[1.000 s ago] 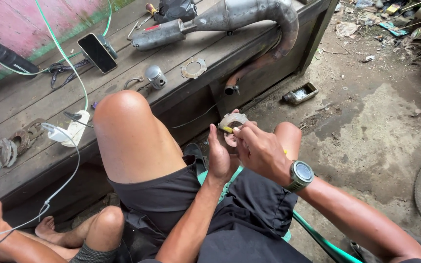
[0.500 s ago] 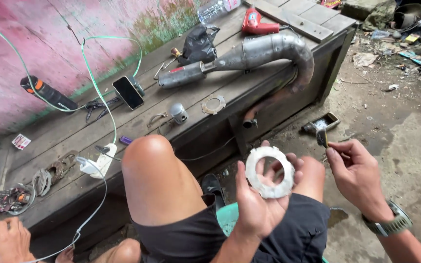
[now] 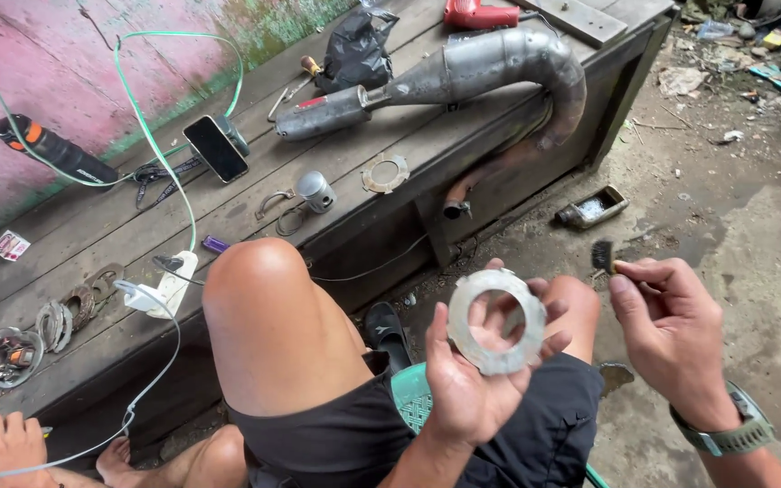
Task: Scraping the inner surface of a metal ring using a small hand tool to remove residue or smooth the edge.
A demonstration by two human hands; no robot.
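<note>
An outdoor motorbike repair spot: an exhaust pipe (image 3: 463, 72) at 12 o'clock on a wooden bench (image 3: 137, 262), a piston (image 3: 315, 191), dirt floor (image 3: 743, 208) at 3.

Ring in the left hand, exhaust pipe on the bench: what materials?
Ring: looks like metal, likely steel or aluminium; dull pale grey, flat, thin, matte, with worn patches. Held in the left hand.
Exhaust pipe: sheet metal, probably steel; bare grey with a soft sheen, darker stains along the bend.
Bench: weathered wood planks, grain and gaps visible.
</note>
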